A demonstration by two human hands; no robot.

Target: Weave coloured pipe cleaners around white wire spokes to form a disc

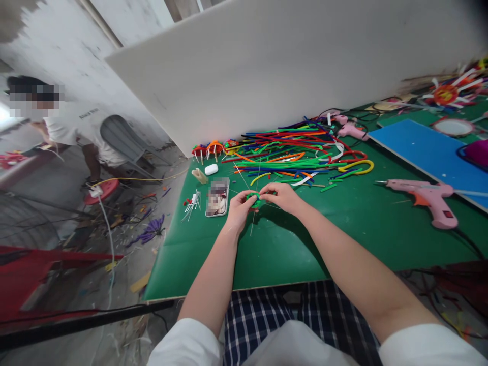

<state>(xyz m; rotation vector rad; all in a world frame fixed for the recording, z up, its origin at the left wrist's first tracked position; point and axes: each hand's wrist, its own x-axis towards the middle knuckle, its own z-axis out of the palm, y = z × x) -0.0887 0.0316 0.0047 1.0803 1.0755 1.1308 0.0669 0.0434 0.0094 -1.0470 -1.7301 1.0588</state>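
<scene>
Between my two hands, just above the green table, is a small green pipe-cleaner piece (254,199) with a dark blue middle. Thin pale sticks fan out from it in several directions. My left hand (241,207) pinches its left side with thumb and forefinger. On the upper right, my right hand (281,196) is closed on the same piece, its fingertips at the blue part. A phone (217,197) lies just left of my left hand. Beyond both hands spreads a heap of coloured pipe cleaners (282,163).
A pink glue gun (427,195) lies at right, its cord running off the edge. Behind it are a blue board (430,152) and another pink glue gun (353,129). A white case (211,169) and thin white sticks (193,204) lie left. A person (68,124) sits far left.
</scene>
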